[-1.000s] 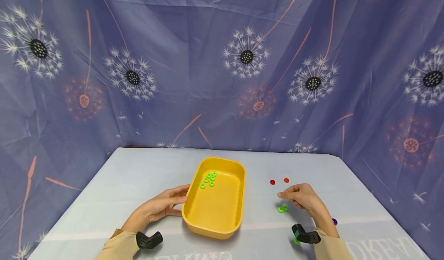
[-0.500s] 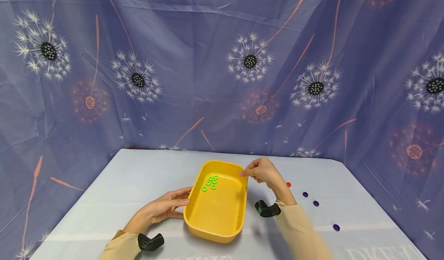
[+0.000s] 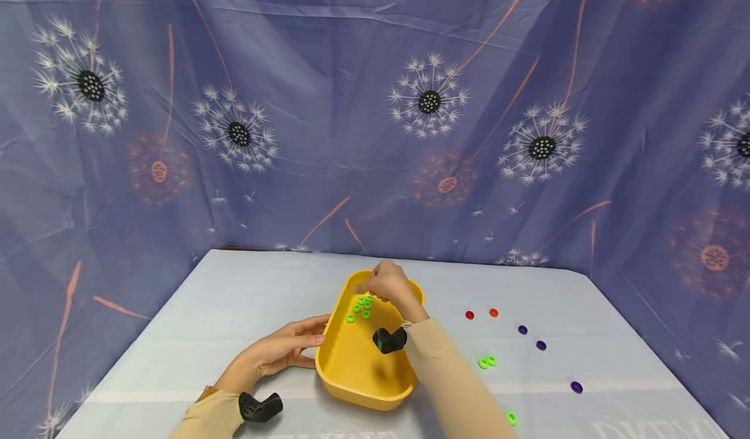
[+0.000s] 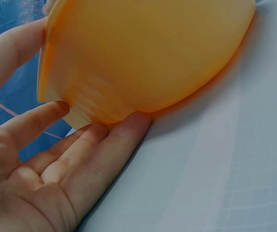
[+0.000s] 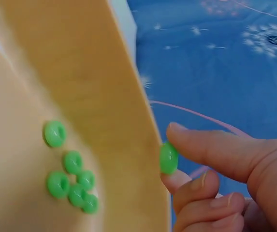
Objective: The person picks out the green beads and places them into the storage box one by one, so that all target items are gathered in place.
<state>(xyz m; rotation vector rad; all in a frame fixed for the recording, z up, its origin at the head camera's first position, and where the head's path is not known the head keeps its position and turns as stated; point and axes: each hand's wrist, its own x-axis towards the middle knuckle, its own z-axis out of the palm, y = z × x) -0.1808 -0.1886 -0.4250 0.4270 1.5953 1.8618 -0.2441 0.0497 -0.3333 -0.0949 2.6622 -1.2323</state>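
In the right wrist view, my right hand (image 5: pixel 225 179) pinches a green ring-shaped bead (image 5: pixel 168 158) between thumb and forefinger. That hand (image 3: pixel 387 283) hangs over the far left part of a yellow tray (image 3: pixel 351 387). Several green beads (image 3: pixel 357 309) lie on the tray's floor, below the hand. My left hand (image 3: pixel 287 348) is at the tray's left side; up close, the left fingers (image 4: pixel 104 154) are nearly straight and touch its outer wall and lower edge.
On the white tabletop, right of the tray, lie a red bead (image 3: pixel 470 315), an orange bead (image 3: pixel 494 312), more green beads (image 3: pixel 484 363) and purple beads (image 3: pixel 541 345). A blue dandelion-print curtain (image 3: pixel 328 100) hangs behind the table.
My right hand has moved left from beside the green beads on the table, past the tray's right rim, to above the green beads inside. The left hand stays at the tray.
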